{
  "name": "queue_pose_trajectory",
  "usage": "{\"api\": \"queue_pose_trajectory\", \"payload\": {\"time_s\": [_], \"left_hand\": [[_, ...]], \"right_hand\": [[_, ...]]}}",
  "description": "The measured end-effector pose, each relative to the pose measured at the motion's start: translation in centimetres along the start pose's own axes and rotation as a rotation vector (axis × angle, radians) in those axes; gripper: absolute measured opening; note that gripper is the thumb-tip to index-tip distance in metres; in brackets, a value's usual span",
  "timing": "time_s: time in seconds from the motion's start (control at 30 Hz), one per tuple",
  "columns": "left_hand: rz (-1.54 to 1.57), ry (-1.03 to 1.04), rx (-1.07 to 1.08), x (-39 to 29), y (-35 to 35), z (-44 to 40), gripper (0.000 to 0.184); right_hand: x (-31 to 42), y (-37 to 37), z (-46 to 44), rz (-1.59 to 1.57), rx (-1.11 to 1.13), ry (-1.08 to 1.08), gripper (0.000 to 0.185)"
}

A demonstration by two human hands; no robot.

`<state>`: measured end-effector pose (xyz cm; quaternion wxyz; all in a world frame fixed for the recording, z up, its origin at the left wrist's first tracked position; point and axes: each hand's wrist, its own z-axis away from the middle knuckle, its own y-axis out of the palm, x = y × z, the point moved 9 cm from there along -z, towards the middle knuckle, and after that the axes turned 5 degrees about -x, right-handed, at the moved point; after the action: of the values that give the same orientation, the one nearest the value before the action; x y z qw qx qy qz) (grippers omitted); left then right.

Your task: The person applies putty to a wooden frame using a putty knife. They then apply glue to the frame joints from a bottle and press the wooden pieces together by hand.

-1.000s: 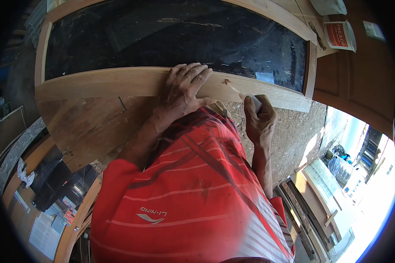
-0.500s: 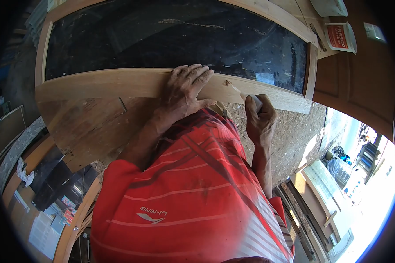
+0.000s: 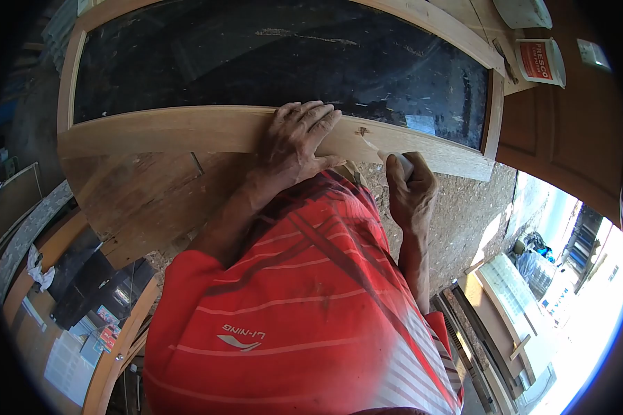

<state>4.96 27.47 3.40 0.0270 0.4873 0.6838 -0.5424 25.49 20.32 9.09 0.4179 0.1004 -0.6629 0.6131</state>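
Observation:
A wooden frame (image 3: 166, 129) with a black panel (image 3: 277, 66) set in it lies in front of me. My left hand (image 3: 298, 138) rests flat on the near rail, fingers spread over its inner edge and thumb towards my body. My right hand (image 3: 413, 187) is closed around a pale-handled tool (image 3: 403, 166). The thin tip of this tool points at the rail, just below a small dark mark (image 3: 362, 131) in the wood. The fist hides most of the tool, so its exact kind is unclear.
White tubs, one a bucket with a red label (image 3: 536, 61), stand at the upper right beside a brown panelled door (image 3: 561, 124). Boards (image 3: 512, 325) lean at the lower right. Below the frame is a wooden surface (image 3: 138, 194). An orange-brown wooden frame (image 3: 121, 353) stands lower left.
The tool's tip has drawn back slightly from the dark mark towards my body. My left hand stays in place on the rail. The view has shifted a little.

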Motion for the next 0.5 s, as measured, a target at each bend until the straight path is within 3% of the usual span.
{"api": "queue_pose_trajectory", "payload": {"time_s": [0.3, 0.5], "left_hand": [[0.014, -0.002, -0.006, -0.1, -0.7, 0.1, 0.080], [0.019, -0.032, -0.012, 0.0, -0.7, 0.5, 0.085]], "right_hand": [[-1.0, -0.1, 0.2, -0.090, -0.004, 0.022, 0.023], [-1.4, -0.8, -0.4, -0.141, -0.052, -0.088, 0.034]]}}
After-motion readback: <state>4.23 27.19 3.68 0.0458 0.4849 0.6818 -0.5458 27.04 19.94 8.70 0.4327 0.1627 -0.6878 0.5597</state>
